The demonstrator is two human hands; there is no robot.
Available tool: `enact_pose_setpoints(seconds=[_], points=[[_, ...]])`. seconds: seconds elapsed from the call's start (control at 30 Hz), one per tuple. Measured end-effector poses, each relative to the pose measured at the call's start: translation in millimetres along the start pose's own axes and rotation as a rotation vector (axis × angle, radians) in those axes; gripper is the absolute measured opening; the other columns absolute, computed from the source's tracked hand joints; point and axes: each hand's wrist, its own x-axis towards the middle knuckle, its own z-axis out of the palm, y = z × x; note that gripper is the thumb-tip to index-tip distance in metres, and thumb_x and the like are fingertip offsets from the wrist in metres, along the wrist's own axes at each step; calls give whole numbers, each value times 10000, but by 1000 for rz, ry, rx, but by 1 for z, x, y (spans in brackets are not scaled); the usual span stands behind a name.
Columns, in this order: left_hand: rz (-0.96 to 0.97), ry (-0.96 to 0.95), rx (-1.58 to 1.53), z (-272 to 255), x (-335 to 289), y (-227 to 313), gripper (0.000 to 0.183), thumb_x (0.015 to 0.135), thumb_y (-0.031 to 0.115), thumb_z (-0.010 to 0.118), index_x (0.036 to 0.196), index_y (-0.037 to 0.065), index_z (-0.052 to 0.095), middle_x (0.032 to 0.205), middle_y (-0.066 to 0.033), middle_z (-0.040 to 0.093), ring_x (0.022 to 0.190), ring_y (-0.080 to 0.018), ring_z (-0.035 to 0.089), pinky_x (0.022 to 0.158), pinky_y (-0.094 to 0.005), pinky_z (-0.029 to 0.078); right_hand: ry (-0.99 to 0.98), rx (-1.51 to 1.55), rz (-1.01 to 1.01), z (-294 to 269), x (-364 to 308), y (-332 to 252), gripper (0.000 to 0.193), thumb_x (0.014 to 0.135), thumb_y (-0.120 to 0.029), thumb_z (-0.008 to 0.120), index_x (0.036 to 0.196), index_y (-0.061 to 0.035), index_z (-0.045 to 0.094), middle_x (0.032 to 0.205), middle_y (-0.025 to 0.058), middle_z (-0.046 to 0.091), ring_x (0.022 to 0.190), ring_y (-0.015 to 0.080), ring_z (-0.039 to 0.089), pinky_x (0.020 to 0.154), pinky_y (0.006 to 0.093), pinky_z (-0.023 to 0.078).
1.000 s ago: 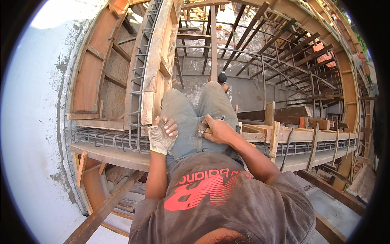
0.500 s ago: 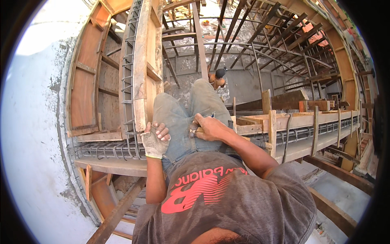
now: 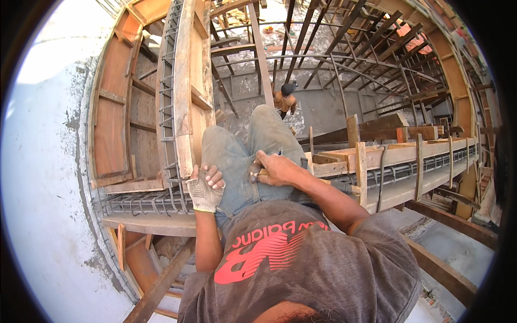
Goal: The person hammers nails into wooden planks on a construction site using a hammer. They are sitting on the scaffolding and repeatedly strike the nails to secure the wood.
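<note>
My left hand (image 3: 205, 188) wears a pale knit glove with bare fingertips. It rests on my left thigh beside the end of a wooden form board (image 3: 184, 156), fingers loosely curled, and nothing shows in them. Over my lap, my right hand (image 3: 277, 169) is bare and closed round the short wooden grip of what looks like a hammer (image 3: 254, 173). Its grey metal head points left; the rest of the handle is hidden by the hand. Dusty jeans (image 3: 229, 156) cover my legs.
Steel rebar cages (image 3: 151, 203) run through the wooden beam forms (image 3: 344, 159) on both sides. A white wall (image 3: 48, 177) rises at left. Far below, among timber props (image 3: 336, 86), stands a co-worker (image 3: 284, 100) in a dark cap. An open drop lies ahead.
The co-worker below has shifted and shows more of the body, arms hanging. My view has tilted slightly. Both my hands keep their place and hold.
</note>
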Motion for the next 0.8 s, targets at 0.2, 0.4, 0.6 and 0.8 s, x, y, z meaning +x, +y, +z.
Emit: enact_pose_setpoints(seconds=[0.2, 0.4, 0.6, 0.8], points=[[-10, -14, -8, -5, -3, 4, 307, 1030, 328, 481, 981, 36, 561, 738, -41, 427, 644, -161, 428, 574, -302, 398, -24, 20, 19, 2, 0, -2, 477, 826, -289, 700, 1103, 32, 482, 962, 298, 682, 942, 470, 658, 804, 532, 521], [-11, -9, -33, -9, 1, 2, 328, 1025, 350, 483, 991, 40, 584, 748, -45, 442, 654, -163, 437, 579, -308, 405, -16, -39, 11, 4, 2, 6, 456, 843, -278, 704, 1134, 3, 492, 998, 271, 685, 951, 464, 656, 804, 509, 521], [-8, -4, -41, -11, -1, 5, 336, 1021, 368, 493, 971, 56, 606, 749, -36, 436, 648, -156, 422, 574, -298, 402, -19, -44, -13, 5, 4, 5, 507, 855, -345, 716, 1140, 12, 496, 1002, 279, 683, 965, 467, 654, 805, 511, 519], [-13, 0, -48, -8, -1, 3, 364, 1024, 385, 482, 965, 51, 614, 744, -37, 434, 650, -160, 434, 572, -302, 400, -46, -43, 15, 2, 4, 4, 531, 857, -373, 719, 1149, 13, 499, 1006, 278, 684, 974, 465, 654, 808, 509, 518]])
